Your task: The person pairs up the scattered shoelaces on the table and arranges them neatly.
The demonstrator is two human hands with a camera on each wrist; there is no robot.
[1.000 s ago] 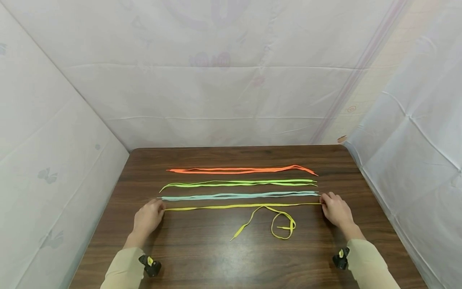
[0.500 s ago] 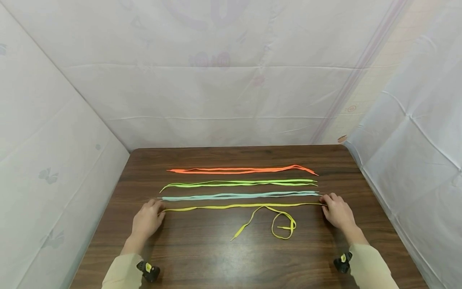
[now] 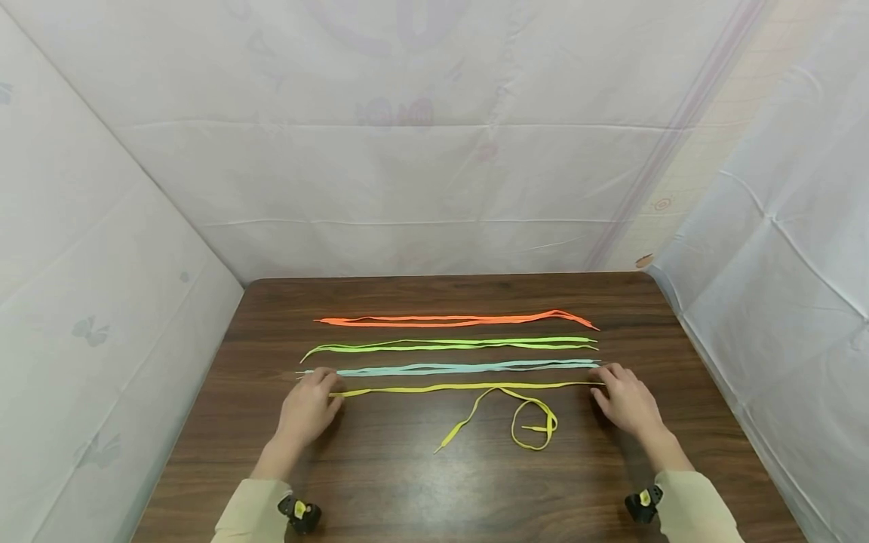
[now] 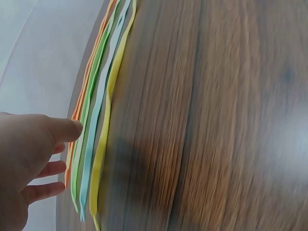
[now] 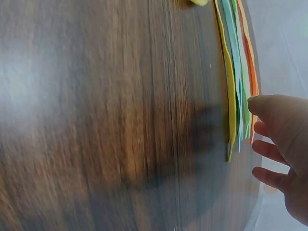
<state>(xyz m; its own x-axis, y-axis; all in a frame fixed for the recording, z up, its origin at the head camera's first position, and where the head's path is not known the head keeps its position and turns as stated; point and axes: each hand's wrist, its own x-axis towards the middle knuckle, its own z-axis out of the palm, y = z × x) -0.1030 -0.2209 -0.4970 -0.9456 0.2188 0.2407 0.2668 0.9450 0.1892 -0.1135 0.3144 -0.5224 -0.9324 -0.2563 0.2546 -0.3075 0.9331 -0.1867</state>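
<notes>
A straight yellow shoelace (image 3: 448,388) lies across the table, nearest the person among the straight laces. My left hand (image 3: 308,407) is over its left end, with thumb and fingers apart and nothing between them in the left wrist view. My right hand (image 3: 627,400) is at the lace's right end, its fingers loosely bent and holding nothing in the right wrist view. A second yellow lace (image 3: 463,424) lies loose in front, one end stretched out and the other curled. Just behind the straight lace run light blue laces (image 3: 489,367), partly covered by the left hand.
Farther back are green laces (image 3: 387,348) and orange laces (image 3: 502,320), laid roughly parallel. All rest on a dark wooden table (image 3: 434,498). White sheeting (image 3: 434,181) encloses its back and sides. A small black camera is on each wrist.
My left hand first shifts slightly left at the lace's end, then moves right over it, fingers off it. My right hand moves slightly left. The laces stay nearly as they were.
</notes>
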